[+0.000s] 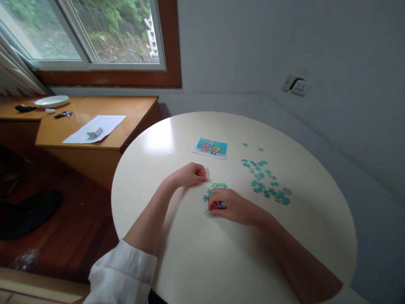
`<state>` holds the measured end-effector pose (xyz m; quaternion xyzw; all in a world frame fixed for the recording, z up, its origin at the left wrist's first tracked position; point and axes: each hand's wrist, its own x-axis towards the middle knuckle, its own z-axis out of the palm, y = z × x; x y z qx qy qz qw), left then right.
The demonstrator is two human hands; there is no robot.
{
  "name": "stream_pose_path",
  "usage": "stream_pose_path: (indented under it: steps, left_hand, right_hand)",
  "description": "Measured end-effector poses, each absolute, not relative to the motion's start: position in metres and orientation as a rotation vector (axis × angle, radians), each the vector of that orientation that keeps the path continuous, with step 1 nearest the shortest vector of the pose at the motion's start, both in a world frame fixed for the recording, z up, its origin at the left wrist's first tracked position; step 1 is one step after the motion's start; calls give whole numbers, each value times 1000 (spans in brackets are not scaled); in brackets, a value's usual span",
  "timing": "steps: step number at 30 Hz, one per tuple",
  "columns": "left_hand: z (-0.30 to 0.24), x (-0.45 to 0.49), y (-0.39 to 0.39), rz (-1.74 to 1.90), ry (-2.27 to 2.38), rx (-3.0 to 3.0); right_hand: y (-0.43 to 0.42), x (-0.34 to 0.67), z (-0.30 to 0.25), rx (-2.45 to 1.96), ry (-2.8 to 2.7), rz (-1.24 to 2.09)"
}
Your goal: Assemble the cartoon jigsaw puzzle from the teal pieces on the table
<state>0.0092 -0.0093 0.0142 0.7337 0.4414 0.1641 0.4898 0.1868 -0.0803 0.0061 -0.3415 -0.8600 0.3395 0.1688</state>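
My left hand [190,174] rests curled in a loose fist on the round cream table [177,249], just left of a small joined cluster of jigsaw pieces [218,185]. My right hand [230,206] lies over the lower part of that cluster, fingers closed on a puzzle piece with pink and teal on it. Several loose teal puzzle pieces [265,180] lie scattered to the right of both hands. A small cartoon reference picture [210,147] lies flat farther back on the table.
A wooden desk [95,126] stands to the left under the window, with a sheet of paper [95,128], a white plate [52,101] and small dark items on it. A wall socket [297,85] sits on the right wall. A dark round object [28,213] lies on the wood floor.
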Motion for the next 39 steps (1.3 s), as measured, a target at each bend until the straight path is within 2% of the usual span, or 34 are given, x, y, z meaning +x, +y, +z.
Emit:
stream_pose_path:
  steps: [9,15,25,39]
  left_hand:
    - [26,-5,-45,76,1091,2047]
    - [14,-5,-62,61,1125,2119]
    - [26,8,-67,-90,1277,2193]
    - [24,11,-65,-131,1322,2135]
  right_hand:
    - [-77,198,16,-1065,-2329,893]
    - [-76,203,14,-1061,-2435,936]
    - [-74,203,11,-1144,-2442,1061]
    - [-75,201,14,-1150,-2447,1063]
